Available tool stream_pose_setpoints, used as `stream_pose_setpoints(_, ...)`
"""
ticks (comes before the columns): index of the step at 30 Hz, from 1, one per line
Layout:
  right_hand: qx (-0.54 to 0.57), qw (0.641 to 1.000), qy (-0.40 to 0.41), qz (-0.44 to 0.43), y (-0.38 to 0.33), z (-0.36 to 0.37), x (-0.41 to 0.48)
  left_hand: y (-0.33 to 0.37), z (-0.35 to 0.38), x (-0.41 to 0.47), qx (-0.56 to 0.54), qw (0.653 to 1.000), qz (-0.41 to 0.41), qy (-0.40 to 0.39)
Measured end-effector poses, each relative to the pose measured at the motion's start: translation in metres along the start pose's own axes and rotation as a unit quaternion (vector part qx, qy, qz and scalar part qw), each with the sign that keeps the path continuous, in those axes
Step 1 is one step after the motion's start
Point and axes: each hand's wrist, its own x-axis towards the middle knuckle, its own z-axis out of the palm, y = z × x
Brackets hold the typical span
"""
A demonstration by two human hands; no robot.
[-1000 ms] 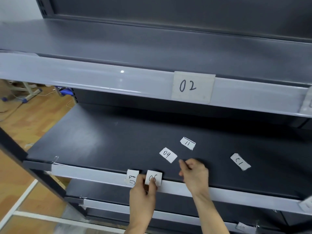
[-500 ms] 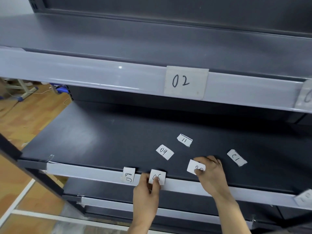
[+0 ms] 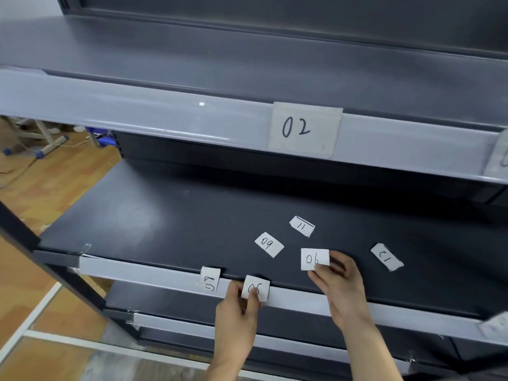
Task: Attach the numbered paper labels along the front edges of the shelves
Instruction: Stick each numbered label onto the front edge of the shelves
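Against the front strip [image 3: 143,272] of the middle shelf, my left hand [image 3: 236,306] pinches label 05 [image 3: 255,288] between thumb and fingers, just at three o'clock of label 08 [image 3: 210,279], which sits on that strip. My right hand [image 3: 341,281] grips label 06 [image 3: 314,259] by its right end, over the dark shelf board [image 3: 165,215]. From label 06, label 09 [image 3: 268,244] lies at ten o'clock, label 11 [image 3: 301,226] at twelve, label 12 [image 3: 387,257] at three. Label 02 [image 3: 304,129] sits on the upper shelf edge [image 3: 137,111].
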Motion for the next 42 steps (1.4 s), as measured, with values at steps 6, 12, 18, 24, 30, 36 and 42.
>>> stream_pose_setpoints(6, 0.0, 1.0, -0.023, 0.02, 0.005, 0.003, -0.008, -0.002, -0.003, -0.002, 0.005, 1.0, -0.003, -0.003)
stream_pose_setpoints(12, -0.085, 0.996, -0.019, 0.026, 0.007, 0.007, -0.013, -0.006, -0.008, -0.006, 0.018, 1.0, -0.01, -0.017)
stream_pose_setpoints(18, -0.143, 0.985, -0.089, 0.031, 0.017, 0.014, -0.025, -0.004, -0.012, -0.014, -0.118, 0.987, -0.109, 0.002)
stream_pose_setpoints(24, -0.2, 0.954, -0.213, 0.06, 0.024, 0.012, -0.036, 0.002, -0.012, -0.019, -0.19, 0.972, -0.14, 0.004)
stream_pose_setpoints(30, -0.348, 0.903, -0.249, 0.038, 0.03, 0.008, -0.051, 0.001, -0.005, -0.024, -0.219, 0.964, -0.149, 0.034)
stream_pose_setpoints(36, -0.294, 0.924, -0.241, 0.036, 0.014, -0.023, -0.048, 0.016, 0.041, -0.038, -0.162, 0.981, -0.093, -0.057)
stream_pose_setpoints(42, -0.328, 0.923, -0.199, 0.023, -0.005, -0.074, -0.035, 0.032, 0.087, -0.057, -0.145, 0.982, -0.091, -0.08)
